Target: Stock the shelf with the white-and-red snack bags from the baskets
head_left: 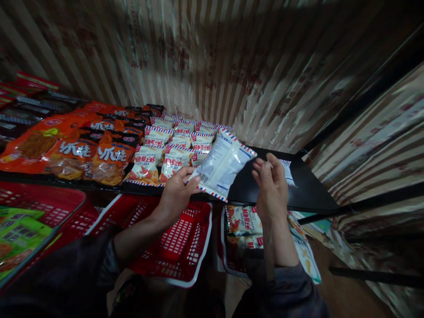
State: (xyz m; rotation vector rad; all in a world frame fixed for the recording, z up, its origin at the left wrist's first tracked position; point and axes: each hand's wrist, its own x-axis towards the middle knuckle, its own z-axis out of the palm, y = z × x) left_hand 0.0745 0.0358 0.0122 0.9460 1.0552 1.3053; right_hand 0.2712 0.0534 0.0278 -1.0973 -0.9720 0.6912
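Pinching the stripe-edged snack packet by one corner with the left hand above the front of the black shelf, so leaving its back print uncovered; holding the right hand half-curled there too, apart from the packet, can't tell whether gripping anything

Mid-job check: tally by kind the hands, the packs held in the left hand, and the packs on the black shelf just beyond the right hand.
Hands: 2 (left hand, right hand)
Held pack: 1
Shelf pack, partly hidden: 1
Total: 4
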